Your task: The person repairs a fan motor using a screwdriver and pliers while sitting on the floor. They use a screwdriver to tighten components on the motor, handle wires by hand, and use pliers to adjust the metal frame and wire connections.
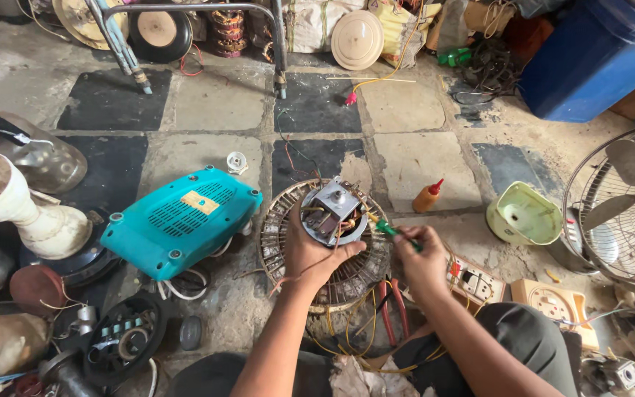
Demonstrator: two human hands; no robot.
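My left hand point(311, 254) grips a small fan motor point(334, 211), a square metal block with copper windings, and holds it over a round wire fan guard point(281, 220) lying on the floor. My right hand point(420, 259) holds a green-handled screwdriver point(395, 231) whose tip points at the motor's right side. Thin red and yellow wires point(354, 323) trail from the motor toward my lap. Red-handled pliers point(391, 312) lie under my right wrist.
A teal plastic casing point(181, 220) lies left of the guard. An orange glue bottle point(428, 196), a pale green housing point(525, 215), a switch board point(475, 281) and a table fan point(626, 206) are to the right. White fan stand point(16, 213) and motor parts point(123, 338) crowd the left.
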